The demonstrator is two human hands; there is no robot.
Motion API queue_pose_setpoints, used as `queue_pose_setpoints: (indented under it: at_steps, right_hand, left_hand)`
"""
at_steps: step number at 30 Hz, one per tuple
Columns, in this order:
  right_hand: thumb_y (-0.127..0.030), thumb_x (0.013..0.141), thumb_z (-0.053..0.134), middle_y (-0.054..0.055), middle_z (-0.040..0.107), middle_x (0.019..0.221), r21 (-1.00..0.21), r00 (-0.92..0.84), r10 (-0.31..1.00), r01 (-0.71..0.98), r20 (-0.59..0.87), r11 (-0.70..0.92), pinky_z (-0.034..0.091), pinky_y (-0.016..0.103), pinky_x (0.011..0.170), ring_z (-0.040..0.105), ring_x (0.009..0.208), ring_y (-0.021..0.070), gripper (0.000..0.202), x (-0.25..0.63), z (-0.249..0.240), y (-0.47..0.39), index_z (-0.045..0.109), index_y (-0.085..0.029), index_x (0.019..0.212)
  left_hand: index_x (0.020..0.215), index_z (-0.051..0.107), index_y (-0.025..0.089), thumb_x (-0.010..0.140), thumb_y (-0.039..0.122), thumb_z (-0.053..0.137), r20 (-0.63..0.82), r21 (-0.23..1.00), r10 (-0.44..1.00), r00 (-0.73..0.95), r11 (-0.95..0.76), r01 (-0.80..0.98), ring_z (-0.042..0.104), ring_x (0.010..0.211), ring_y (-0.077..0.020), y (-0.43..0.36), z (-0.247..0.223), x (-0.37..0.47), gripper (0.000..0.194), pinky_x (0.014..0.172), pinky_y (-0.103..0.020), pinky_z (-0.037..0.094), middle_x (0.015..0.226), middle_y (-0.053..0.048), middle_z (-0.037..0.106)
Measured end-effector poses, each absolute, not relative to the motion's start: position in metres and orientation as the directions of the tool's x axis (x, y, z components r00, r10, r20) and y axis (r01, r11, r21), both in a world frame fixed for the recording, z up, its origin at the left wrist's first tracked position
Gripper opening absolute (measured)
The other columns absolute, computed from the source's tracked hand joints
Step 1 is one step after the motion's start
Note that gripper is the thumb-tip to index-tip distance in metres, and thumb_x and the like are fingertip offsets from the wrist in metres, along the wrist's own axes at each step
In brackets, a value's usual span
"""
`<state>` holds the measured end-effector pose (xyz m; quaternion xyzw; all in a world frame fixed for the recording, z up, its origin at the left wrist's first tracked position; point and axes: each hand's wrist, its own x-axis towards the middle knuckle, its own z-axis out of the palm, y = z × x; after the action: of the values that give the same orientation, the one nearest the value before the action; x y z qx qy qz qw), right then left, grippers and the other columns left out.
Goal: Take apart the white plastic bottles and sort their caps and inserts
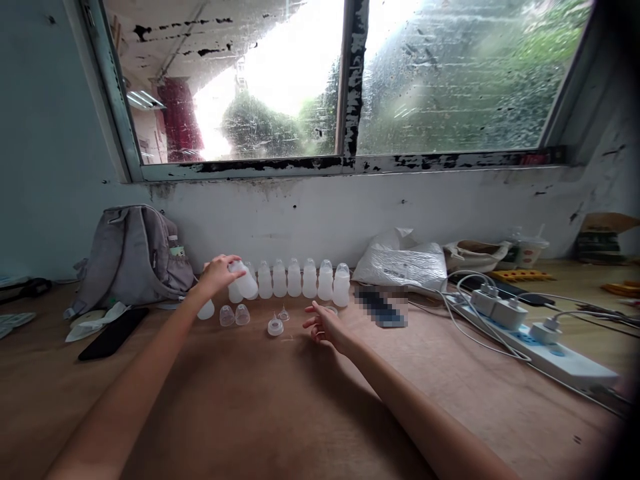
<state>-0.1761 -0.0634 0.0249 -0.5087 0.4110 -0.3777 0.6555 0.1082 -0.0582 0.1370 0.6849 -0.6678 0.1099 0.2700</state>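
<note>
My left hand (219, 275) is closed around a frosted white baby bottle (247, 283), tilted, at the left end of a row of several capped baby bottles (294, 280). Another bottle (207, 309) shows partly behind my left wrist. On the table before the row stand two clear dome caps (235, 315). A collar ring with a nipple (275, 325) sits in the middle, and a loose clear nipple (284, 313) is just behind it. To their right my right hand (325, 327) hovers low over the table with its fingers apart and nothing in them. A pale ring (331, 311) is partly hidden behind that hand.
A grey backpack (135, 257) leans on the wall at left, with a black phone (114, 333) before it. At right are a silver bag (403, 263), a blurred-out dark object (383, 307) and a white power strip (540, 340) with plugged chargers and loose cables.
</note>
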Motion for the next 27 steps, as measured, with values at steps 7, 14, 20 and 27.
queue_pose_setpoints:
  at_steps: [7, 14, 20, 27]
  right_hand:
    - [-0.044, 0.081, 0.044, 0.000, 0.060, 0.060, -0.977, 0.278, -0.947, 0.088, -0.162, 0.193, 0.034, 0.016, 0.035, 0.048, 0.037, 0.0068, 0.029, -0.175, 0.029, -0.061, 0.047, -0.018, 0.090]
    - [-0.040, 0.081, 0.044, -0.001, 0.058, 0.058, -0.977, 0.241, -0.959, 0.110, -0.152, 0.183, 0.034, 0.016, 0.034, 0.047, 0.036, 0.0066, 0.023, -0.177, 0.026, -0.065, 0.047, -0.018, 0.088]
    - [-0.038, 0.081, 0.045, 0.001, 0.058, 0.058, -0.981, 0.237, -0.961, 0.099, -0.140, 0.168, 0.035, 0.016, 0.033, 0.048, 0.037, 0.0071, 0.022, -0.176, 0.025, -0.064, 0.048, -0.016, 0.085]
    - [-0.037, 0.082, 0.043, 0.001, 0.058, 0.057, -0.981, 0.242, -0.959, 0.080, -0.151, 0.175, 0.034, 0.016, 0.033, 0.048, 0.036, 0.0071, 0.022, -0.174, 0.024, -0.064, 0.047, -0.016, 0.087]
  left_hand:
    - [0.099, 0.058, 0.027, 0.066, 0.047, 0.054, 0.438, 0.070, -0.884, 0.165, -0.149, -0.986, 0.050, 0.098, -0.0260, -0.072, 0.128, 0.145, 0.040, 0.082, -0.034, 0.033, 0.100, -0.006, 0.059]
    - [0.101, 0.056, 0.022, 0.067, 0.043, 0.051, 0.389, -0.016, -0.893, 0.228, -0.254, -0.967, 0.045, 0.103, -0.0294, -0.083, 0.102, 0.157, 0.040, 0.084, -0.040, 0.030, 0.105, -0.011, 0.056]
    - [0.100, 0.056, 0.020, 0.069, 0.037, 0.050, 0.353, -0.038, -0.904, 0.241, -0.272, -0.962, 0.043, 0.103, -0.0311, -0.082, 0.091, 0.163, 0.036, 0.083, -0.043, 0.029, 0.105, -0.014, 0.055]
    - [0.105, 0.054, 0.022, 0.071, 0.035, 0.048, 0.347, -0.051, -0.907, 0.239, -0.273, -0.961, 0.040, 0.104, -0.0322, -0.080, 0.083, 0.159, 0.037, 0.082, -0.046, 0.029, 0.108, -0.014, 0.053]
